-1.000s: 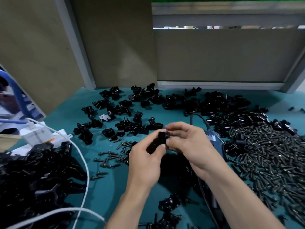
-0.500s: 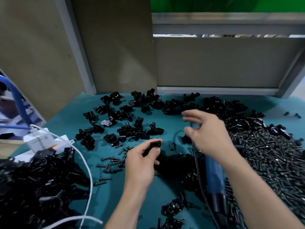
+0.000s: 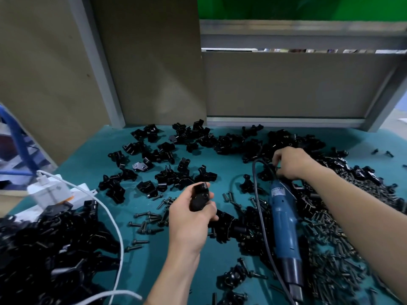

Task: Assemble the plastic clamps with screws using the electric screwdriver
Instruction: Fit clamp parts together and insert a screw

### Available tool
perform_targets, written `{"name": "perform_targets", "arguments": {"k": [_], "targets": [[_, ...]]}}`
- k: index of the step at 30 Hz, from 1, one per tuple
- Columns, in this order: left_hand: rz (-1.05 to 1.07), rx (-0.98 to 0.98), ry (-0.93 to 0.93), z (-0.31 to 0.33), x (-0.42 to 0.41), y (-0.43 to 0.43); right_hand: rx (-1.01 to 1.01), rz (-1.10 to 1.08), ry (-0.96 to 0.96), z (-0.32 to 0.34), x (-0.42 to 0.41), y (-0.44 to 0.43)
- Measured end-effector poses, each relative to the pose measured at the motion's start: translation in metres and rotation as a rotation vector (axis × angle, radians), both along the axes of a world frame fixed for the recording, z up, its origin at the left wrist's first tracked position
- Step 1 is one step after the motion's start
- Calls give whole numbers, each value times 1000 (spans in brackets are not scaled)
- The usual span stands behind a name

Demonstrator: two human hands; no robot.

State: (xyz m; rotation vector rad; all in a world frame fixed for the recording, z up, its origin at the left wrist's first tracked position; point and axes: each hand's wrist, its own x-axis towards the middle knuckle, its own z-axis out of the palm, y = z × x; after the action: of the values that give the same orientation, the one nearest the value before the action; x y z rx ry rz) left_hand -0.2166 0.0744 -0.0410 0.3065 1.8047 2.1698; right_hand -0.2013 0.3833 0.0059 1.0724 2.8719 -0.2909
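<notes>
My left hand (image 3: 190, 225) grips a black plastic clamp (image 3: 199, 198) upright above the teal table (image 3: 81, 159). My right hand (image 3: 293, 164) is stretched out to the back pile of black clamp parts (image 3: 222, 142). Its fingers curl down and pinch a black part there, beside the tool's cable. The blue electric screwdriver (image 3: 284, 223) lies on the table between my arms, tip toward me, with no hand on it. Black screws (image 3: 343, 230) lie heaped on the right, and several loose screws (image 3: 149, 219) lie left of my left hand.
A big heap of black clamps (image 3: 44, 249) fills the near left. A white cable (image 3: 114, 216) crosses that heap from a white charger block (image 3: 48, 190). Brown panels and a grey frame wall off the back and left.
My right hand left the clamp, moved away to the right and back, and now reaches into the far pile. My left hand kept the clamp and turned it upright. The screwdriver now lies uncovered.
</notes>
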Motion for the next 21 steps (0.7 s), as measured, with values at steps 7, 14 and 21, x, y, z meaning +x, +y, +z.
{"name": "perform_targets", "arguments": {"k": [7,14,21], "targets": [[95,-131,116,0,8,-2,-35,-49,489,35,21,-42],[-2,27,34,5,16,0,-1027,85,884,44,55,-152],[-149,-7,68,2,14,4,-974,104,862,20,54,-170]]}}
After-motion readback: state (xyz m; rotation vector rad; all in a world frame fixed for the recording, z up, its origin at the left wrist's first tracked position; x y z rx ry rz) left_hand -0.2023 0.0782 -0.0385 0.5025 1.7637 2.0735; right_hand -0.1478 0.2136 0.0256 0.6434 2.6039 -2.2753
